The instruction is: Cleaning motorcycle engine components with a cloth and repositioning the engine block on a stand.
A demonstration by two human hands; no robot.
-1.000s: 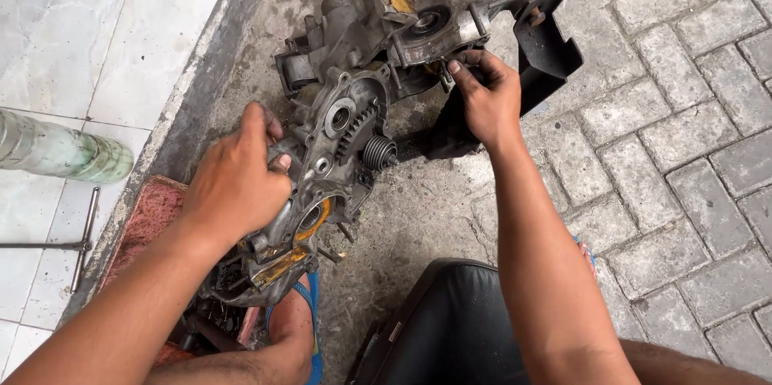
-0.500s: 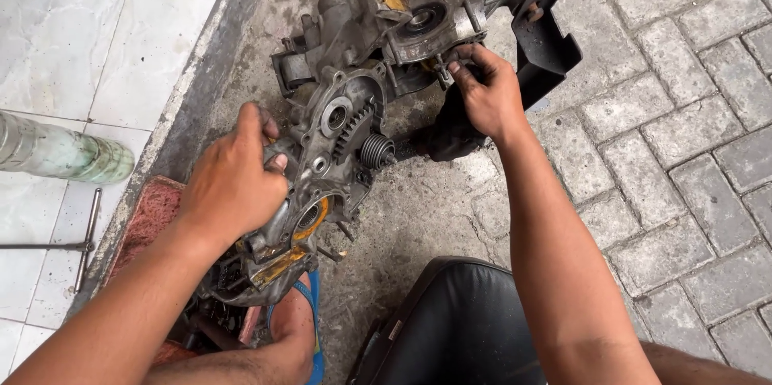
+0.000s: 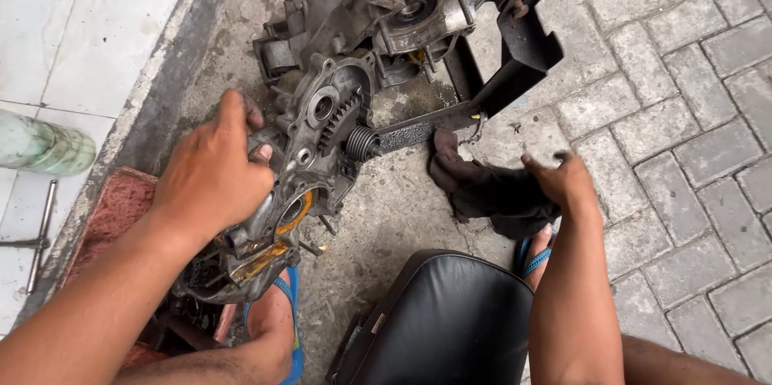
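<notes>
A greasy grey engine crankcase (image 3: 338, 103) with a toothed gear (image 3: 339, 118) and a small coil spring (image 3: 363, 144) lies on the concrete. My left hand (image 3: 213, 172) grips its left side. My right hand (image 3: 563, 182) is low at the right, closed on a dirty black rag (image 3: 490, 192) that lies on the ground near the case. A black metal bracket (image 3: 515, 63) sticks out from the engine toward the upper right.
A black padded seat (image 3: 446, 321) is under me, my feet in blue sandals (image 3: 289, 329) beside it. Brick paving lies to the right, white tiles to the left with a green bottle (image 3: 44, 145) and a T-handle wrench (image 3: 32, 240). A reddish mat (image 3: 112, 208) lies by the kerb.
My right hand has left the upper part of the engine and come down and right to the black rag. The left hand stays on the crankcase.
</notes>
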